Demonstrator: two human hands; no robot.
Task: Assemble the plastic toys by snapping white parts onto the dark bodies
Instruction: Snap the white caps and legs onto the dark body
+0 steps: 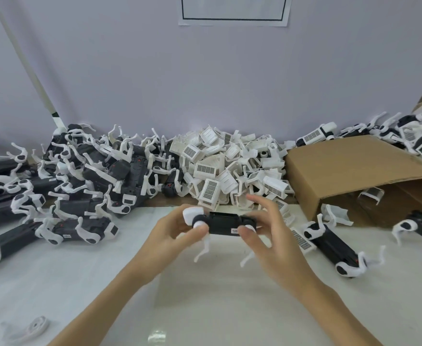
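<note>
i see left hand [177,229] gripping the white-capped end of a dark plastic toy body [226,224] above the white tabletop [229,308] | right hand [267,236] pinching its other end | heap of white grilled plastic parts [229,168] just behind

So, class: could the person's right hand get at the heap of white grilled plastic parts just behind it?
Probably yes: the right hand is beside the heap of white grilled plastic parts, nothing between, but it grips the dark toy body.
</note>
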